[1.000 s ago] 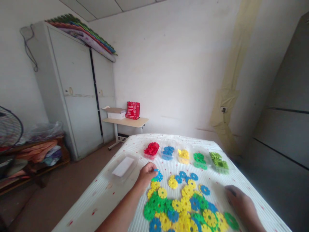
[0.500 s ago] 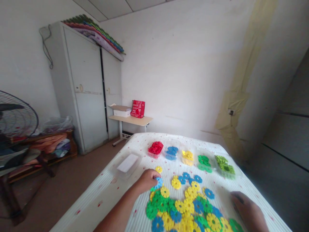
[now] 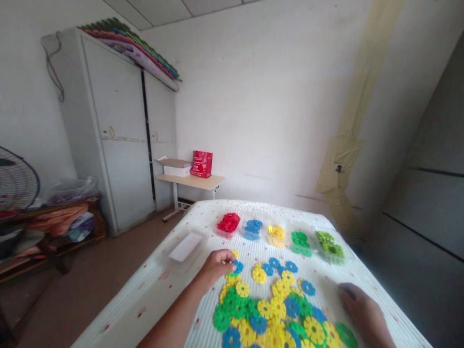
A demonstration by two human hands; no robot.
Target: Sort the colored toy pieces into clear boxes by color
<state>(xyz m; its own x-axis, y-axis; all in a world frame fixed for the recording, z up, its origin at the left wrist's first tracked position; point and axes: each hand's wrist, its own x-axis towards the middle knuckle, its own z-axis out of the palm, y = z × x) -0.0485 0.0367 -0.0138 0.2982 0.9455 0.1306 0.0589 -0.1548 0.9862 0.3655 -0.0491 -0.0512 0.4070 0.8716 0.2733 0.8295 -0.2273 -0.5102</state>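
My left hand [image 3: 214,266] reaches over the bed and pinches a blue flower-shaped disc [image 3: 237,266] at the far left edge of a loose pile of yellow, blue and green discs [image 3: 279,311]. A small yellow disc [image 3: 235,253] lies just beyond my fingers. My right hand [image 3: 360,311] rests palm down on the sheet at the right of the pile, fingers together and curled slightly. Beyond the pile stands a row of clear tubs holding red discs [image 3: 228,223], blue discs [image 3: 252,228], yellow discs [image 3: 276,233], green discs [image 3: 300,240] and light green discs [image 3: 329,244].
A clear lidded box [image 3: 183,247] lies on the white dotted bed sheet [image 3: 152,299] to the left. Past the bed are a small table [image 3: 190,182] with a red bag [image 3: 201,164], a grey wardrobe [image 3: 116,140], a fan [image 3: 16,183] and a cluttered bench.
My left hand has stayed at the pile's left edge, fingers working a blue disc. A yellow disc now lies apart beyond it. The view has swung slightly; my right hand has barely moved.
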